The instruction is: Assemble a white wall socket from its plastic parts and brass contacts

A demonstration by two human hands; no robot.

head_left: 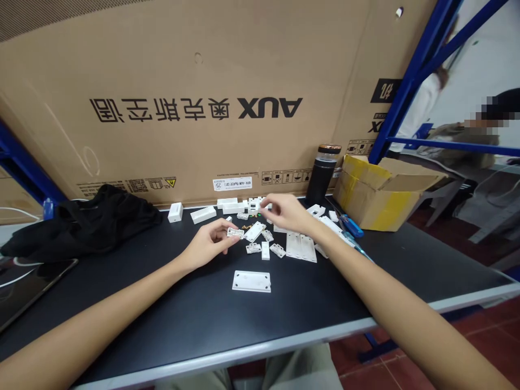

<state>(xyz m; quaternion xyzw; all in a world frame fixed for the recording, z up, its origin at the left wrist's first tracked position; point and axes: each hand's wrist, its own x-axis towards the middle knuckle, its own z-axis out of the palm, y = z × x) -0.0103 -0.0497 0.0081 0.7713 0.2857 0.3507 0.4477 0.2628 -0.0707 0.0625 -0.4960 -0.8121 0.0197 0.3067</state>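
Black-topped workbench (195, 309), backed by a large AUX cardboard carton (162, 97): we log first our left hand (209, 244), thumb and fingers pinching a small white plastic part (235, 233) near the middle of the bench. Our right hand (286, 212) is to its right and farther away, fingers curled and drawn together just beside a small white block (253, 206); whether it grips anything, we cannot tell. Loose on the bench between and below the hands: small white brackets (253, 248), a short white bar (265, 250), two white plates (300, 247) side by side, and a white drilled plate (251, 281) nearest us. Farther out: white blocks (175, 212) and a black cloth (81, 222) on the left; a blue-handled screwdriver (351, 225), a black bottle (320, 168) and a yellow-taped cardboard box (377, 189) on the right.
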